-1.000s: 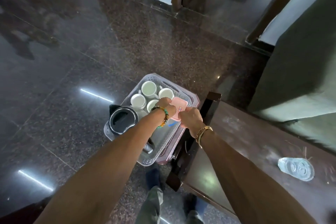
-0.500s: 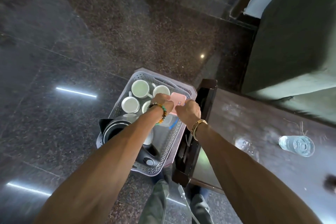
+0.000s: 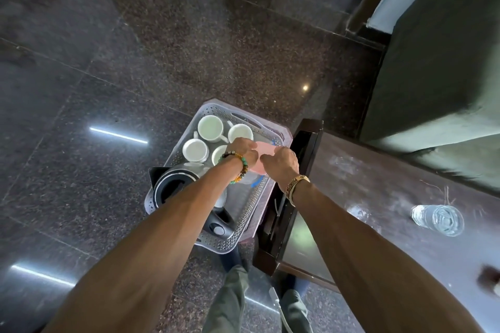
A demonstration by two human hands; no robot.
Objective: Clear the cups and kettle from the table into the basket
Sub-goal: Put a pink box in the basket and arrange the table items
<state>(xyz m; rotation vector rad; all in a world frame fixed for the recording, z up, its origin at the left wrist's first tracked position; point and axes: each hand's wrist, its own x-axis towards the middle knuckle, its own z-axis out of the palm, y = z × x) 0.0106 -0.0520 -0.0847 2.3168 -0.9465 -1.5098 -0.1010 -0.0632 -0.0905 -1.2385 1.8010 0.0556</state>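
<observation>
Head view: left hand [image 3: 243, 153] and right hand [image 3: 281, 163] pinch a pink-lidded box [image 3: 263, 147] between them over the basket's [image 3: 243, 217] right edge; cups [image 3: 210, 127] and kettle [image 3: 176, 189] sit inside. A glass [image 3: 438, 219] on the surface [image 3: 378, 184] lies rightward, nearest the right hand.

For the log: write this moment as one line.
left hand, right hand: grip pink-lidded container in basket | also in basket: white cups, black kettle | on table: glass

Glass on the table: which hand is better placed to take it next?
Right hand, probably: the glass stands on the table on its side. It and the left hand hold the pink box in the basket.
</observation>
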